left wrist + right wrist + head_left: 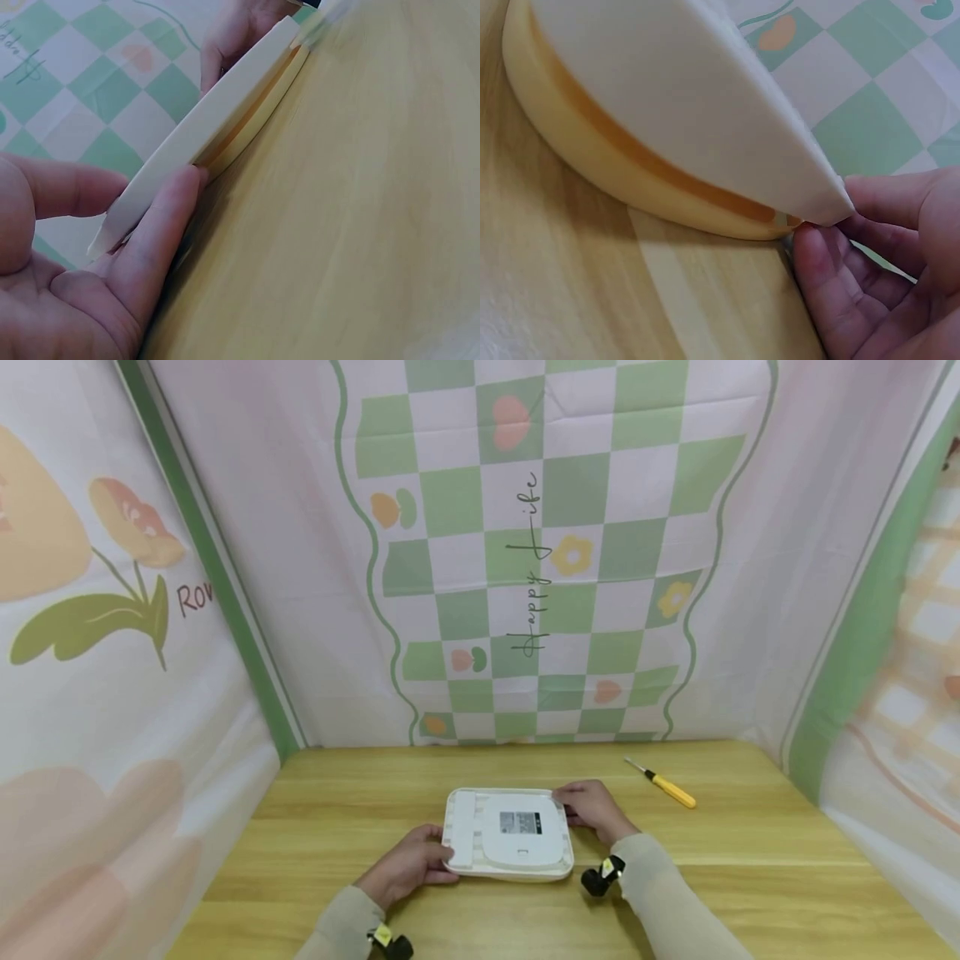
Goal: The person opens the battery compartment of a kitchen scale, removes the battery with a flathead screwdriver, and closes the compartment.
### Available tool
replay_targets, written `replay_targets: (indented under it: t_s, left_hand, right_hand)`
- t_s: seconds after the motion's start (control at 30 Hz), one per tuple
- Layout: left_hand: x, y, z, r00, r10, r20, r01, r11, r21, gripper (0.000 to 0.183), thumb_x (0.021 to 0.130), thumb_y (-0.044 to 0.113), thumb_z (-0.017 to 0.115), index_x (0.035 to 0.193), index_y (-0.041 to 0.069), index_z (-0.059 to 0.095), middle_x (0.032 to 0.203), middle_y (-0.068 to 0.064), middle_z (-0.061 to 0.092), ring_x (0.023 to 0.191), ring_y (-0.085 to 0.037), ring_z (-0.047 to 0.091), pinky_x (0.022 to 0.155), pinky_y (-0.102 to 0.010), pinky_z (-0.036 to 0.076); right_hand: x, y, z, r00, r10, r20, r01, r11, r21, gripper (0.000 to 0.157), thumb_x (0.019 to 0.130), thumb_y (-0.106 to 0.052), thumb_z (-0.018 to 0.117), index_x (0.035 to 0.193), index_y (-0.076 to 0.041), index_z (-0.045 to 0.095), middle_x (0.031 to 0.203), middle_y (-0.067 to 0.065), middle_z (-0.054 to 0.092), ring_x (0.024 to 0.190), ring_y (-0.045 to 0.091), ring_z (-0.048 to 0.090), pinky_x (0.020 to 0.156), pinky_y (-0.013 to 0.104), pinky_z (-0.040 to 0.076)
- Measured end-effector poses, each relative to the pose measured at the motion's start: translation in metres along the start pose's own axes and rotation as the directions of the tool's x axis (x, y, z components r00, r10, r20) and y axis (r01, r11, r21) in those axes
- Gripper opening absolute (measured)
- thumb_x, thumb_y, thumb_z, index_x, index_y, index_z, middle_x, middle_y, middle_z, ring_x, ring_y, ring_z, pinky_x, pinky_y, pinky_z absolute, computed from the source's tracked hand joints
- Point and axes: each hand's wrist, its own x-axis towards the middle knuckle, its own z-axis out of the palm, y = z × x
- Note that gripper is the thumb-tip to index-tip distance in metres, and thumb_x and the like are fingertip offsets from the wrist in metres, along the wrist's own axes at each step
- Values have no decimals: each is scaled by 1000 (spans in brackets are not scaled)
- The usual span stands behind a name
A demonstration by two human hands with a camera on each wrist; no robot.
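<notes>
One left hand (408, 864), one right hand (595, 810) pinch white tray-like device (508, 839); labelled panel (522, 842) sits inside rim (517, 872).

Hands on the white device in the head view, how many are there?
2. The left hand grips the white device by its left side; the right hand holds its far right corner. Some fingers are hidden, but no other hands appear.

soft light casts faint shadows across the tabletop (787, 868).
</notes>
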Motion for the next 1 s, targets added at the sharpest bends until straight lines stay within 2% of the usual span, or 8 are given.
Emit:
replay_targets:
  t_s: [0.23, 0.43, 0.57, 0.67, 0.83, 1.0]
  left_hand:
    - [-3, -1, -3, 1000, -5, 12, 5, 1000, 3, 43, 85, -4, 58, 123, -12, 37, 100, -26, 61, 85, -30, 67, 79, -44, 59]
    - [-8, 6, -5, 999, -17, 30, 17, 1000, 16, 44, 86, -2, 58, 123, -13, 37, 101, -25, 61, 85, -29, 66, 80, -43, 59]
    - [-7, 6, -8, 1000, -17, 22, 16, 1000, 25, 46, 85, -3, 58, 124, -13, 37, 100, -25, 60, 84, -29, 66, 78, -42, 59]
    - [-6, 3, -8, 1000, -10, 20, 9, 999, 32, 48, 85, -3, 58, 126, -14, 36, 100, -25, 60, 84, -30, 66, 78, -43, 59]
    - [-3, -2, -7, 1000, 1, 25, -2, 1000, 24, 57, 85, -3, 59, 134, -15, 31, 103, -26, 61, 86, -31, 66, 79, -43, 59]
    - [1, -3, -4, 999, 20, 33, -21, 1000, 17, 64, 87, -1, 59, 139, -15, 26, 106, -25, 61, 89, -32, 66, 81, -43, 58]
  right_hand:
    - [-3, 5, 0, 999, -41, -15, 42, 997, 60, 30, 94, -14, 65, 114, 9, 66, 104, 15, 68, 87, 20, 66, 73, 34, 59]
    - [-7, 8, 4, 986, -153, -66, 154, 988, 13, 28, 93, -13, 66, 110, 10, 68, 104, 18, 69, 89, 23, 67, 76, 34, 59]
    - [-9, 13, 7, 975, -210, -80, 205, 977, -64, 28, 93, -17, 67, 110, 5, 70, 104, 14, 69, 91, 21, 65, 77, 33, 57]
    - [-10, 17, 8, 972, -218, -82, 211, 973, -88, 27, 93, -18, 67, 110, 2, 71, 105, 12, 69, 93, 20, 64, 77, 32, 56]
    - [-13, 19, 6, 974, -213, -77, 207, 975, -82, 29, 94, -17, 66, 113, 4, 69, 108, 15, 68, 96, 23, 63, 80, 35, 56]
    - [-14, 17, 1, 976, -213, -40, 208, 972, -104, 31, 94, -16, 65, 117, 5, 66, 112, 15, 67, 101, 25, 62, 85, 38, 55]
